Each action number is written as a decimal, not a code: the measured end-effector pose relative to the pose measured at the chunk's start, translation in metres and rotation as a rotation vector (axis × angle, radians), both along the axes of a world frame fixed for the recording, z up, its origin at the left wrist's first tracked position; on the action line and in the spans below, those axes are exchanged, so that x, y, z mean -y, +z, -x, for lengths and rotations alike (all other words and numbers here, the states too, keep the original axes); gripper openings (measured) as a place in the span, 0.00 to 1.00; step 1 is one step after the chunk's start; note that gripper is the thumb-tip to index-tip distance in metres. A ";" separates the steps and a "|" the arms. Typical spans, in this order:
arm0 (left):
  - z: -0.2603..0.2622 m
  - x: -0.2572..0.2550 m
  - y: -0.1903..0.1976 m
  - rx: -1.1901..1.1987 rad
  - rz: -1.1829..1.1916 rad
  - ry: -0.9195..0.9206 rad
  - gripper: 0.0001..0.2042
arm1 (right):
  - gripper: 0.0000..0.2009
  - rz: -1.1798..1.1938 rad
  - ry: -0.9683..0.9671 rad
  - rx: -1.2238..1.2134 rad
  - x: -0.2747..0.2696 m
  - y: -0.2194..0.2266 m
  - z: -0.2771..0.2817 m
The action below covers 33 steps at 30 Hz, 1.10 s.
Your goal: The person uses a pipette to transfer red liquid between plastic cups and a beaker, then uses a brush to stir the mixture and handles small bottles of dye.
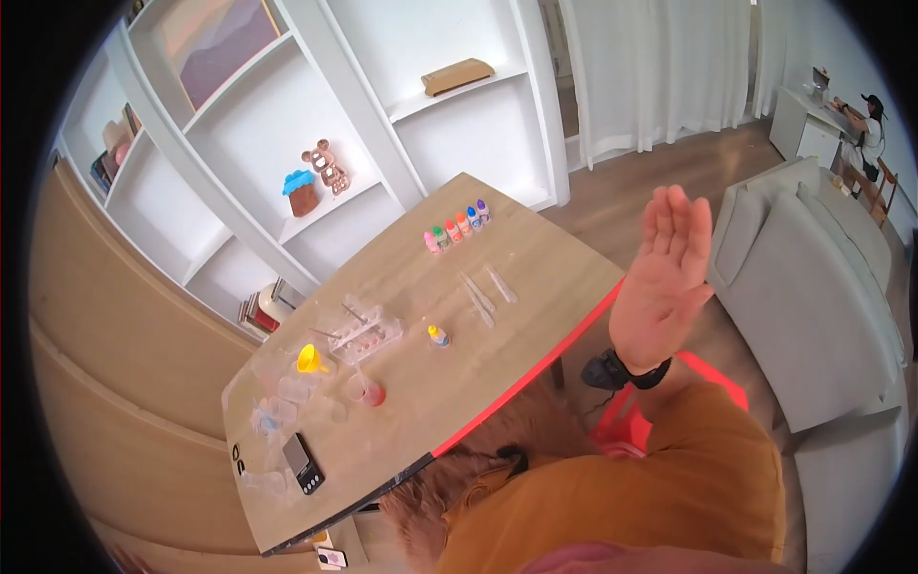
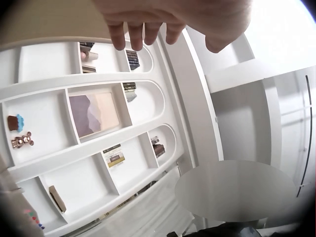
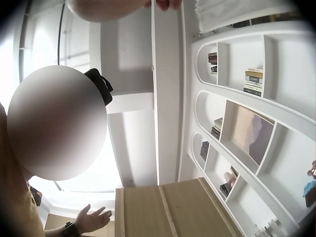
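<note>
My right hand (image 1: 660,277) is raised beside the table's right edge, palm towards the head camera, fingers straight and thumb out to the side. It holds nothing. A black band (image 1: 626,371) circles its wrist. My left hand (image 2: 182,17) hangs into the top of the left wrist view, fingers extended and holding nothing; the right wrist view shows this left hand (image 3: 94,220) low down, spread open. The head view does not include it. On the table (image 1: 564,297), closest to the raised hand, lie clear plastic droppers (image 1: 500,285). A yellow-capped small bottle (image 1: 438,336) stands further left.
Several small colour-capped bottles (image 1: 456,230) line the table's far side. Left are a clear test tube rack (image 1: 363,337), a yellow funnel (image 1: 309,359), a cup with red contents (image 1: 365,390) and a black digital scale (image 1: 303,464). A grey sofa (image 1: 808,287) stands right.
</note>
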<state>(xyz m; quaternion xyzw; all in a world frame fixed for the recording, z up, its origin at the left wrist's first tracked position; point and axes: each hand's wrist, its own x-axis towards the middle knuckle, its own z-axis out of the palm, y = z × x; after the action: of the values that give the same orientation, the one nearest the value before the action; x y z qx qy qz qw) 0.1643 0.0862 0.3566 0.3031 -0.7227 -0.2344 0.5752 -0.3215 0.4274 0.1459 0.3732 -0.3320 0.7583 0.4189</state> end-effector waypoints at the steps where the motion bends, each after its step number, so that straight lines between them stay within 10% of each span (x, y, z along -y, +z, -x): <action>1: 0.006 -0.002 0.006 0.010 -0.005 0.009 0.52 | 0.41 -0.005 0.009 0.010 -0.001 0.000 -0.001; 6: 0.070 -0.020 0.048 -0.315 0.317 -0.865 0.39 | 0.39 0.047 0.043 0.084 0.001 0.010 -0.012; 8: 0.138 -0.063 0.019 -0.510 0.146 -0.398 0.49 | 0.38 -0.002 0.082 0.155 0.008 0.008 -0.020; 10: 0.114 -0.021 -0.034 -0.290 -0.001 -1.250 0.48 | 0.36 -0.044 0.113 0.198 0.015 0.000 -0.020; 19: 0.191 -0.040 -0.200 0.168 -0.231 -1.226 0.15 | 0.21 -0.835 0.568 0.536 0.075 -0.068 -0.013; 27: 0.293 -0.005 -0.299 0.296 -0.595 -1.282 0.08 | 0.25 -1.365 0.046 0.409 0.171 -0.125 0.009; 31: 0.328 0.004 -0.327 0.258 -0.726 -1.304 0.10 | 0.22 -1.570 0.081 0.387 0.189 -0.134 0.033; 33: 0.339 0.011 -0.337 0.240 -0.759 -1.306 0.12 | 0.16 -1.325 0.639 0.563 0.193 -0.137 0.041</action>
<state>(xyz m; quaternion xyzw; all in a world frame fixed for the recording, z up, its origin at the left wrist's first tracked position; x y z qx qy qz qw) -0.1743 0.0747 0.0192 0.0145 -0.6825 -0.7247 0.0938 -0.3629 0.2341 0.0089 0.4165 -0.6850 0.5520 -0.2292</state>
